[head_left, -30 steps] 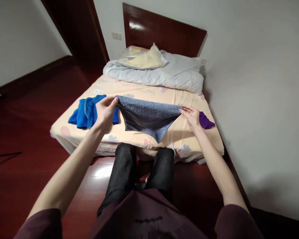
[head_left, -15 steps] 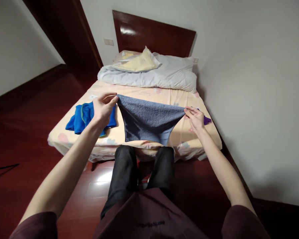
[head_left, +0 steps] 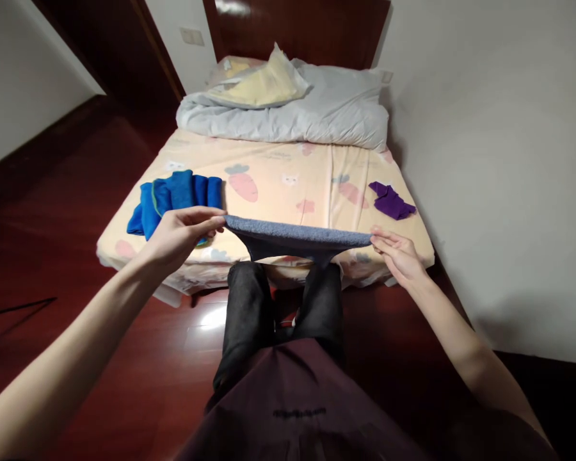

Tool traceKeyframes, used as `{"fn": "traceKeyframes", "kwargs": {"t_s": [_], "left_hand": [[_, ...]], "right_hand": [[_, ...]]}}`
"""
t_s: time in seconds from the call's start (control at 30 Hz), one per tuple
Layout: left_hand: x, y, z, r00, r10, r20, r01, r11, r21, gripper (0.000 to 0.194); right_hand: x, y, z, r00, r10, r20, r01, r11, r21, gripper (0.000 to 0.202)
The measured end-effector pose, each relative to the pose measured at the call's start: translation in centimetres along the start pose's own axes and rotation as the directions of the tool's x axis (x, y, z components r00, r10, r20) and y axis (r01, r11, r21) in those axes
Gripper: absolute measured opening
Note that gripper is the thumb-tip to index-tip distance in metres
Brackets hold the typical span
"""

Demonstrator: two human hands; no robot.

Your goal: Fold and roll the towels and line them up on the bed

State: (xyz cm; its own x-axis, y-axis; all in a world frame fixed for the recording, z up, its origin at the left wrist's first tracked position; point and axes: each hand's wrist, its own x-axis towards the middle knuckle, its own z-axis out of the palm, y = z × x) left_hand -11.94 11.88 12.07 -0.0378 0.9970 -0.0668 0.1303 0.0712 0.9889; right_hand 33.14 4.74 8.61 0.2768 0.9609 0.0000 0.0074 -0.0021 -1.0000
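A grey-blue towel (head_left: 297, 233) is stretched taut between my hands, above the near edge of the bed. My left hand (head_left: 185, 234) pinches its left corner, and my right hand (head_left: 398, 253) pinches the right one. The towel's lower part hangs down in shadow over my knees. Behind my left hand lies a bundle of blue cloths (head_left: 180, 192), one with a green edge. A crumpled purple cloth (head_left: 392, 201) rests on the bed beyond my right hand.
The bed (head_left: 278, 166) has a peach sheet with carrot prints. At its head lie a rolled white quilt (head_left: 269, 125) and a pale yellow pillow (head_left: 273, 80), in front of a dark wooden headboard (head_left: 302, 32). A wall runs along the right side.
Both hands have moved lower in view and a little wider apart, pulling the towel's top edge tight. Its face now shows only as a narrow strip. The purple cloth has come into full view.
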Motion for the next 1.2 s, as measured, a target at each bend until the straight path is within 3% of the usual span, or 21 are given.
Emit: {"fn": "traceKeyframes", "kwargs": {"t_s": [0.2, 0.37, 0.5, 0.63, 0.77, 0.87, 0.93, 1.07, 1.13, 1.2], "left_hand": [[-2.6, -1.7, -2.7, 0.993, -0.114, 0.031, 0.113, 0.993, 0.039, 0.045], [-1.5, -0.9, -3.1, 0.972, -0.223, 0.077, 0.218, 0.974, 0.066, 0.049], [1.9, -1.0, -2.5, 0.962, -0.246, 0.118, 0.237, 0.968, 0.087, 0.044], [8.6, -2.8, -1.1, 0.966, -0.217, 0.139, 0.208, 0.975, 0.073, 0.028], [17.0, -3.1, 1.3, 0.99, -0.116, 0.08, 0.112, 0.993, 0.045, 0.009], [22.0, -1.4, 2.8, 0.999, -0.001, -0.037, 0.002, 0.999, 0.048, 0.006], [24.0, 0.0, 3.2, 0.986, 0.15, -0.079, -0.146, 0.988, 0.06, 0.007], [24.9, 0.1, 2.6, 0.868, 0.484, -0.11, -0.476, 0.875, 0.091, 0.021], [23.9, -1.9, 2.3, 0.814, 0.57, -0.112, -0.556, 0.821, 0.132, 0.03], [22.3, -5.2, 2.2, 0.805, 0.581, -0.121, -0.555, 0.809, 0.196, 0.037]], "right_hand": [[-4.2, -0.3, -0.7, 0.978, 0.199, 0.068, -0.199, 0.98, -0.011, 0.039], [-3.4, -1.3, 0.2, 0.937, 0.332, 0.112, -0.338, 0.94, 0.048, 0.04], [0.2, -1.1, 1.7, 0.907, 0.405, 0.114, -0.416, 0.905, 0.096, 0.039], [6.5, 0.0, 4.2, 0.906, 0.415, 0.086, -0.422, 0.901, 0.102, 0.027], [14.6, 1.2, 7.5, 0.955, 0.296, 0.021, -0.296, 0.947, 0.127, 0.023], [20.4, 1.6, 9.6, 0.992, 0.122, -0.035, -0.117, 0.986, 0.115, 0.026], [23.3, 1.9, 10.5, 0.997, -0.044, -0.069, 0.05, 0.995, 0.085, 0.032], [25.3, 3.6, 10.7, 0.917, -0.363, -0.164, 0.366, 0.931, -0.01, 0.042], [24.4, 5.5, 10.5, 0.883, -0.425, -0.197, 0.422, 0.905, -0.058, 0.044], [22.3, 8.4, 10.4, 0.888, -0.417, -0.195, 0.406, 0.909, -0.094, 0.046]]}}
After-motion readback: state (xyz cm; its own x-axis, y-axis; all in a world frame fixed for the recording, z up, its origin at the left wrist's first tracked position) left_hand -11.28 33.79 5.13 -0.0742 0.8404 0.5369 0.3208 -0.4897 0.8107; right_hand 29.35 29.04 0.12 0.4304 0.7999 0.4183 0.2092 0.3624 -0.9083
